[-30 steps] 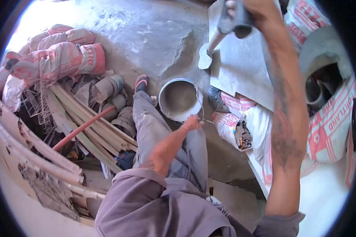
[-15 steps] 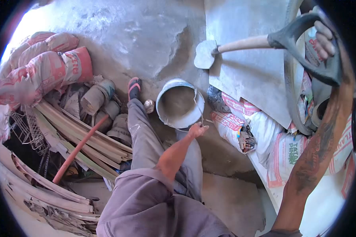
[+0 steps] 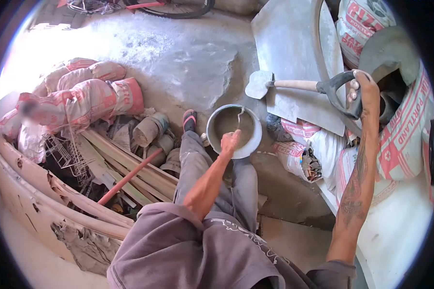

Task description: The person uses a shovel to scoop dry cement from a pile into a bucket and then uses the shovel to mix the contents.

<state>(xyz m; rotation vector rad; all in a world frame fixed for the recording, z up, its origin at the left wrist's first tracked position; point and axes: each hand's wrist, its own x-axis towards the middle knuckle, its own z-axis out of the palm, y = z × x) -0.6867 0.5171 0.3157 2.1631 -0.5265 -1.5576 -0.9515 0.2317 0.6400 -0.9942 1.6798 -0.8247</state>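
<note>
Rough grey concrete floor (image 3: 178, 53) spreads beyond the person's legs, with one large grey board (image 3: 299, 53) at the right and red-printed sacks (image 3: 91, 101), at least three, heaped at the left. One shovel (image 3: 296, 85) reaches across the board, its blade just past the board's left edge. One bucket (image 3: 257, 138) is in front of the right leg, near the blade. The right hand (image 3: 361, 89) grips the shovel's D-shaped end; the left hand (image 3: 230, 142) has its fingers curled closed around the bucket's handle (image 3: 239, 118). One sandal (image 3: 190, 120) shows left of the bucket.

Compared with half a second ago, the left hand is over the bucket's mouth instead of outside its rim, the shovel's D-shaped end is lower in view, and one bicycle wheel (image 3: 183, 16) appears above.

That wheel is cut off at the top edge; the other foot is hidden, and the bucket's contents are hard to make out.
</note>
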